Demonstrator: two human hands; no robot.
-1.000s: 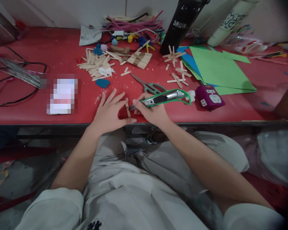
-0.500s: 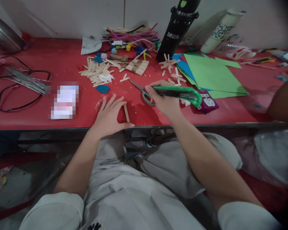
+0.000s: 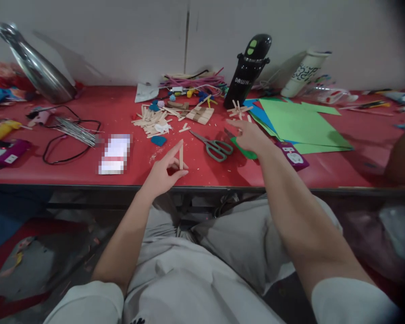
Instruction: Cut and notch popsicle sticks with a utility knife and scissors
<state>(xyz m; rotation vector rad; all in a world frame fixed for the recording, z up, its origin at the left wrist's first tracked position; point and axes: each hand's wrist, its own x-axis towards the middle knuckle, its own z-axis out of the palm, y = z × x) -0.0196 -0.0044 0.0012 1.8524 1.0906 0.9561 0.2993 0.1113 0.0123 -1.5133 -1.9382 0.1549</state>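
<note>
My left hand (image 3: 167, 167) is pinching a short wooden craft stick (image 3: 181, 156) by its ends, between thumb and forefinger, near the table's front edge. My right hand (image 3: 248, 133) hovers with fingers stretched to the left, nothing seen in them. Below it lies a green utility knife (image 3: 245, 149), partly hidden by the hand. Grey-handled scissors (image 3: 218, 149) rest between my two hands. Just beyond the right hand is a small assembly of crossed craft sticks (image 3: 236, 109).
A pile of craft sticks (image 3: 151, 120) and a bundle of sticks (image 3: 202, 114) lie further back. Green paper sheets (image 3: 300, 121) are at the right, beside a black bottle (image 3: 246, 76). To the left are a phone (image 3: 114, 154), metal wires (image 3: 76, 130) and a yellow glue gun (image 3: 5, 129).
My right hand has let go of the green utility knife, which now lies on the table, and has moved right. The left hand keeps the craft stick. The view has tilted up.
</note>
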